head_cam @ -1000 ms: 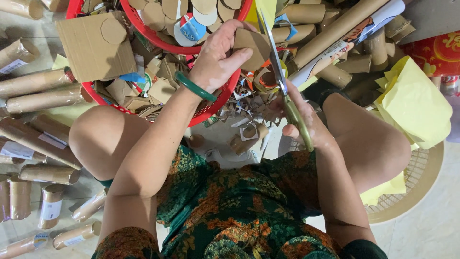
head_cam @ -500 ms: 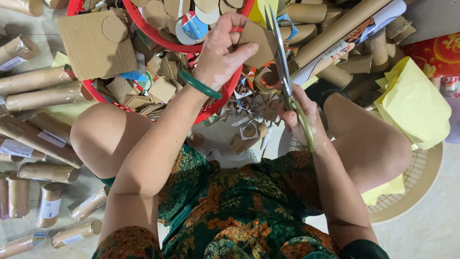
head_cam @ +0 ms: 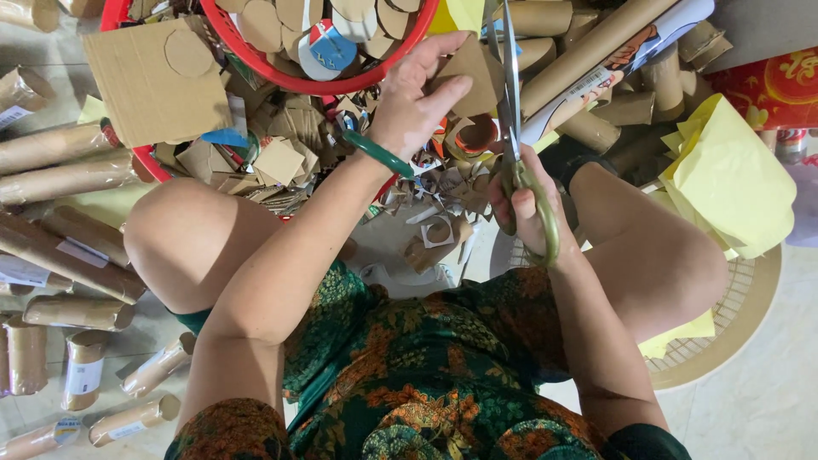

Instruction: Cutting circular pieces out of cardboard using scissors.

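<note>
While the right hand is squeezing the green scissors, the left hand is pinching a brown cardboard piece just beside the blades. Just past that piece, the red basket is holding cut cardboard circles.

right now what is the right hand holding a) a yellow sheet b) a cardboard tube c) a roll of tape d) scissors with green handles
d: the right hand grips scissors by their green handles, blades pointing up beside the cardboard piece in the left hand.
</note>
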